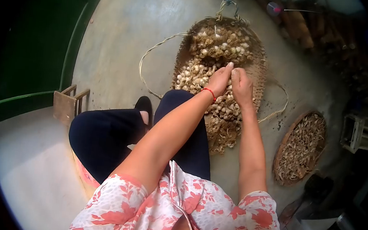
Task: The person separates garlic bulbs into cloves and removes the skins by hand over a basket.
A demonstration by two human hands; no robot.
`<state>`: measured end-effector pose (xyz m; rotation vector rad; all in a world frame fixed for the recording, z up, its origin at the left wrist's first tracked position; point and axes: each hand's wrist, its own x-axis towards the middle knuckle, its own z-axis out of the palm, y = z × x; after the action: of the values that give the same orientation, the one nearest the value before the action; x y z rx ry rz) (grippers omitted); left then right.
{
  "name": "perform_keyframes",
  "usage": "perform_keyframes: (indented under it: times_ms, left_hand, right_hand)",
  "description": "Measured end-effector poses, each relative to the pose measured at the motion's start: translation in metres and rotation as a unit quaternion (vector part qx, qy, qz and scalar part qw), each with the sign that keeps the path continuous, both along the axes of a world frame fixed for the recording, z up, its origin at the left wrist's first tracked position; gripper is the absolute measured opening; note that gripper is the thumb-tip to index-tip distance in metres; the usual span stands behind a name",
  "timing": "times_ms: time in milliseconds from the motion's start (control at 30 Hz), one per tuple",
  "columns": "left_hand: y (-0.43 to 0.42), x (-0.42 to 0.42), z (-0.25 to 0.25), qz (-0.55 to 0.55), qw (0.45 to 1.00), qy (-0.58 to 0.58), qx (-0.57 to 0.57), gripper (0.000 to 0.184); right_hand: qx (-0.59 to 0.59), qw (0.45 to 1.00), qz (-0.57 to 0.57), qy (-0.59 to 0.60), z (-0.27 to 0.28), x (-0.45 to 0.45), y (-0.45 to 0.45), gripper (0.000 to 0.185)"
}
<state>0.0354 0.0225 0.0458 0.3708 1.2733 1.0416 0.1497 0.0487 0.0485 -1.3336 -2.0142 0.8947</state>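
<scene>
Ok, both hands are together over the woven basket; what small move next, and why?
I'd probably draw the right hand slightly away from the left hand: both look closed, side by side over the pale bulbs in the basket, and anything between them is hidden.

Two hands (218,81) (243,87), one long basket (259,73), one round tray (282,145) right, one stool (65,107) left, one red bracelet (212,92); bulbs (193,74) beyond counting.
</scene>
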Motion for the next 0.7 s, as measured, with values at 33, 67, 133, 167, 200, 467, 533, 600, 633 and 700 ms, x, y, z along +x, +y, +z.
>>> perform_keyframes:
  times_ms: [33, 67, 133, 167, 200, 467, 533, 600, 633, 700]
  left_hand:
    - [0.001, -0.001, -0.001, -0.001, 1.000, 0.014, 0.006, 0.043]
    - [0.000, -0.001, -0.003, -0.027, 0.994, 0.085, 0.066, 0.041]
    - [0.002, 0.001, -0.028, -0.012, 0.980, 0.137, 0.143, 0.040]
    - [0.003, 0.003, -0.043, 0.000, 0.959, 0.187, 0.214, 0.040]
    - [-0.002, -0.003, -0.021, -0.050, 0.962, 0.223, 0.151, 0.039]
    - [-0.001, -0.003, -0.021, 0.018, 0.997, 0.010, 0.078, 0.035]
    - [-0.003, -0.007, -0.015, 0.021, 0.997, 0.028, 0.073, 0.035]
    - [-0.002, -0.005, -0.007, 0.037, 0.996, 0.074, 0.037, 0.037]
    - [-0.002, -0.003, -0.004, 0.039, 0.996, 0.075, 0.036, 0.037]
    - [-0.002, 0.003, -0.002, 0.012, 0.988, 0.140, 0.059, 0.039]
  right_hand:
    - [0.003, 1.000, 0.000, 0.016, -0.001, -0.002, -0.002, 0.039]
    - [0.008, 0.999, -0.013, 0.042, -0.003, -0.004, -0.004, 0.038]
    - [-0.019, 0.996, -0.024, 0.084, -0.006, -0.005, -0.006, 0.037]
    - [-0.051, 0.990, -0.039, 0.126, -0.008, -0.005, -0.009, 0.036]
    - [-0.056, 0.985, -0.057, 0.151, -0.013, -0.005, -0.010, 0.035]
    - [-0.350, 0.856, -0.087, 0.371, -0.012, 0.000, -0.007, 0.032]
    - [-0.291, 0.896, -0.093, 0.322, -0.020, -0.003, -0.005, 0.030]
    - [-0.229, 0.930, -0.098, 0.270, -0.024, -0.007, -0.002, 0.029]
    - [-0.085, 0.977, -0.109, 0.164, -0.026, -0.009, -0.002, 0.028]
    - [0.063, 0.990, -0.117, 0.051, -0.022, -0.011, -0.005, 0.027]
